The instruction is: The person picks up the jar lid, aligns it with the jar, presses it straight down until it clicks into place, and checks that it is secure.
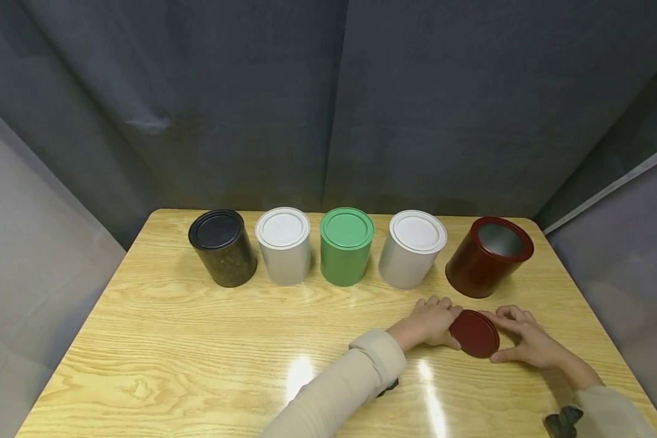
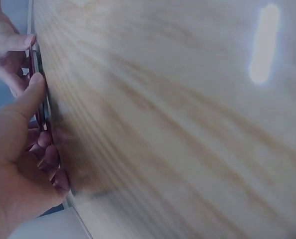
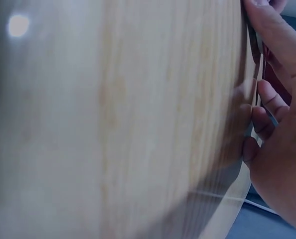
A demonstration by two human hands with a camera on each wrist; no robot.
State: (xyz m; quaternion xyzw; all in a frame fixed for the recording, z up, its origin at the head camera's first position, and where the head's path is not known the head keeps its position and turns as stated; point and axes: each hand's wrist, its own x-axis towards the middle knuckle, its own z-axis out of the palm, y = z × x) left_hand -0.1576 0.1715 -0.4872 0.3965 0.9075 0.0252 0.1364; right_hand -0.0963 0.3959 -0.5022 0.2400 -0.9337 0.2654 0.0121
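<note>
A round dark red lid [image 1: 474, 334] is between both hands at the right front of the table, in front of an uncapped dark red can [image 1: 473, 267]. My left hand [image 1: 432, 322] grips the lid's left edge, thumb toward the front and fingers at the back. On the opposite edge, my right hand [image 1: 531, 344] holds it between thumb and index finger, its other fingers bent. The left wrist view shows the lid [image 2: 38, 67] edge-on, with the left thumb [image 2: 32, 94] against it, close over the wood. From the right wrist, the right thumb [image 3: 277, 35] lies along the rim.
Along the back of the wooden table [image 1: 197, 340] stand lidded cans: a black one [image 1: 227, 258], a white one [image 1: 287, 264], a green one [image 1: 345, 266] and another white one [image 1: 406, 266]. Grey curtains [image 1: 252, 109] enclose the back and sides.
</note>
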